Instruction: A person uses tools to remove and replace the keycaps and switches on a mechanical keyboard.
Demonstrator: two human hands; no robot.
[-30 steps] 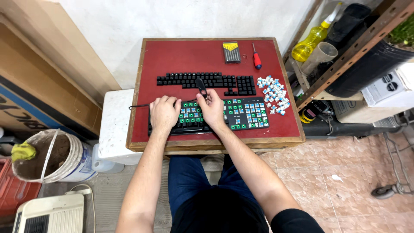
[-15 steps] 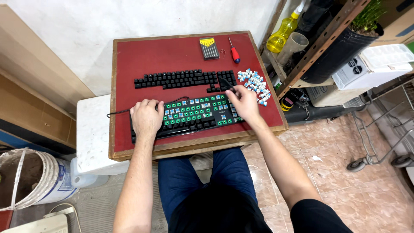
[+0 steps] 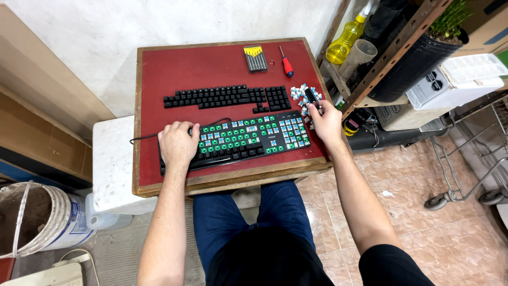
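**Stripped keyboard on red table, both hands at its ends**

Landmark: the keyboard point(image 3: 248, 139), lying lengthwise along the near edge of the red table point(image 3: 159, 79). Most keycaps off; green plate and blue-topped switches exposed; a few black keys remain along its near edge.

Left hand point(image 3: 178, 145): palm down on the keyboard's left end, fingers together and curled over the far edge, pressing on it rather than gripping around it. A thin black cable point(image 3: 211, 123) leaves the keyboard's far edge just right of this hand.

Right hand point(image 3: 325, 123): just off the keyboard's right end, fingers closed on a small black tool point(image 3: 311, 96), which sticks out toward the pile of loose switches point(image 3: 302, 95). Tool tip sits over the pile; contact cannot be told.

Beyond the keyboard, parallel to it: the removed black keycaps point(image 3: 227, 97), laid out in keyboard order. Further back: a case of small screwdriver bits point(image 3: 255, 58) with yellow tops, and a red-handled screwdriver point(image 3: 286, 62) to its right.

Right of the keyboard, off the table: metal shelf point(image 3: 391, 47) holding a yellow spray bottle point(image 3: 346, 36).
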